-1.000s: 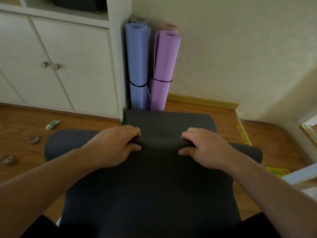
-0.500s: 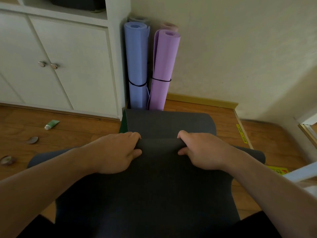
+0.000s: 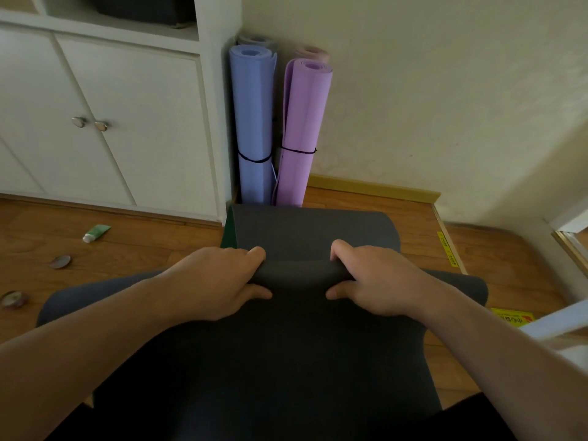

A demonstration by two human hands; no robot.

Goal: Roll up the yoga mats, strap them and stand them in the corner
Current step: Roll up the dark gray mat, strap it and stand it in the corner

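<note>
A dark grey yoga mat [image 3: 286, 361] lies on the wooden floor in front of me, partly rolled into a thick roll across the middle. My left hand [image 3: 222, 281] and my right hand [image 3: 378, 278] both grip that roll, fingers curled over its far side and thumbs on the near side. Beyond the roll the flat end of the mat [image 3: 311, 227] reaches toward the corner. There a blue rolled mat [image 3: 253, 122] and a purple rolled mat [image 3: 302, 128] stand upright, each with a black strap around it. Two more rolls peek out behind them.
White cabinet doors [image 3: 111, 138] fill the left wall. A small green tube [image 3: 97, 233] and two round lids [image 3: 60, 261] lie on the floor at the left. A yellow packet [image 3: 512, 319] and a pale object lie at the right.
Both hands shifted slightly on the roll and the roll turned a little. The mat's left end moved on the floor.
</note>
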